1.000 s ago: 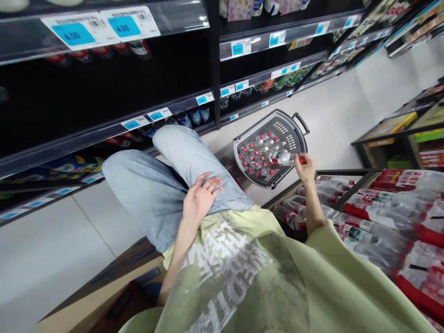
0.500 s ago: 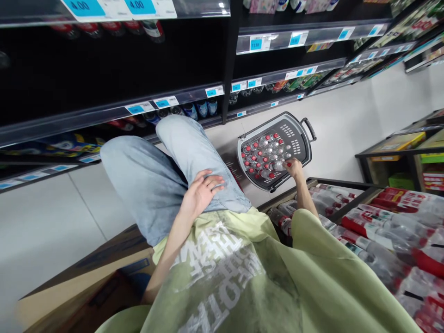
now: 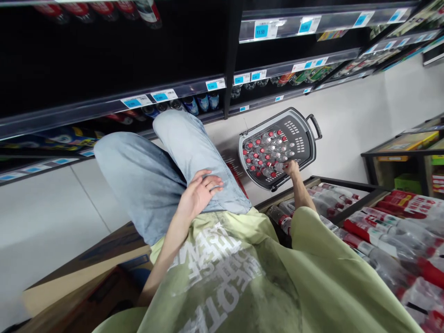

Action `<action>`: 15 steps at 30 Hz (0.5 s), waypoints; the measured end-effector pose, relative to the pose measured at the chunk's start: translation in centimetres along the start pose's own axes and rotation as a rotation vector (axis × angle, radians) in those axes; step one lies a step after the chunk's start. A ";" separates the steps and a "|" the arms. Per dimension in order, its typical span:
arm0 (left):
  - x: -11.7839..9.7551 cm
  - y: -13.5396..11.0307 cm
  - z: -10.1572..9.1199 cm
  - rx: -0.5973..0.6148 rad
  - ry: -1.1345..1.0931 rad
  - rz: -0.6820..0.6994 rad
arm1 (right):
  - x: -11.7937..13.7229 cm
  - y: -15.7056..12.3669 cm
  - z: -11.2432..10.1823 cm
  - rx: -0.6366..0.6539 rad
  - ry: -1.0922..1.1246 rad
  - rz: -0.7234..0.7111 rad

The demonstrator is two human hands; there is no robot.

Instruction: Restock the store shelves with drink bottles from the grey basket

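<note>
My right hand (image 3: pixel 292 168) reaches into a grey shopping basket (image 3: pixel 310 152) on the floor, its fingers closed on the cap end of a clear water bottle (image 3: pixel 278 167). Packed upright around it are several more bottles with red caps (image 3: pixel 257 142), and a few with pale caps (image 3: pixel 278 149) towards the right. Part of the basket's right end shows its bare slotted bottom. My left hand (image 3: pixel 201 193) rests on my thigh in pale blue jeans, fingers loosely spread and holding nothing.
Dark shelves (image 3: pixel 166 95) with price tags run along the front, with cans (image 3: pixel 203 102) low down. To my right lie shrink-wrapped bottle packs (image 3: pixel 385 231) in a rack. A cardboard box (image 3: pixel 86 273) stands at my left, and another display shelf (image 3: pixel 409 159) at far right.
The view has shifted slightly, so the shelves sit higher in the picture. My right hand keeps its grip on the bottle in the basket, and my left hand stays on my thigh.
</note>
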State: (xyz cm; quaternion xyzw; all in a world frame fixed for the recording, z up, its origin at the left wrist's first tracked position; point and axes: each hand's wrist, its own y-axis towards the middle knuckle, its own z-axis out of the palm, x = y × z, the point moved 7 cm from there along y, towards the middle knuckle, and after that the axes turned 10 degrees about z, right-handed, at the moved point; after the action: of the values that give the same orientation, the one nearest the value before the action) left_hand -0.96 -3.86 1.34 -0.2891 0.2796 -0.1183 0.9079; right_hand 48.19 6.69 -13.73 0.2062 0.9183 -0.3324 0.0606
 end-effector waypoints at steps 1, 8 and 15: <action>0.0 0.0 0.0 -0.001 0.002 0.000 | 0.0 0.2 0.0 0.003 0.000 0.016; -0.1 0.1 0.3 0.005 0.018 -0.005 | 0.6 1.0 -0.3 -0.014 0.001 0.056; -0.1 0.1 0.4 -0.024 0.006 -0.012 | 1.8 0.8 1.9 0.021 -0.020 0.052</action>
State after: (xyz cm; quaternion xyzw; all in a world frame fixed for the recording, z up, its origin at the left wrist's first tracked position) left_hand -0.86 -3.59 1.59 -0.3013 0.2821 -0.1212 0.9028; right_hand 46.86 6.65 -16.10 0.2270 0.9084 -0.3426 0.0762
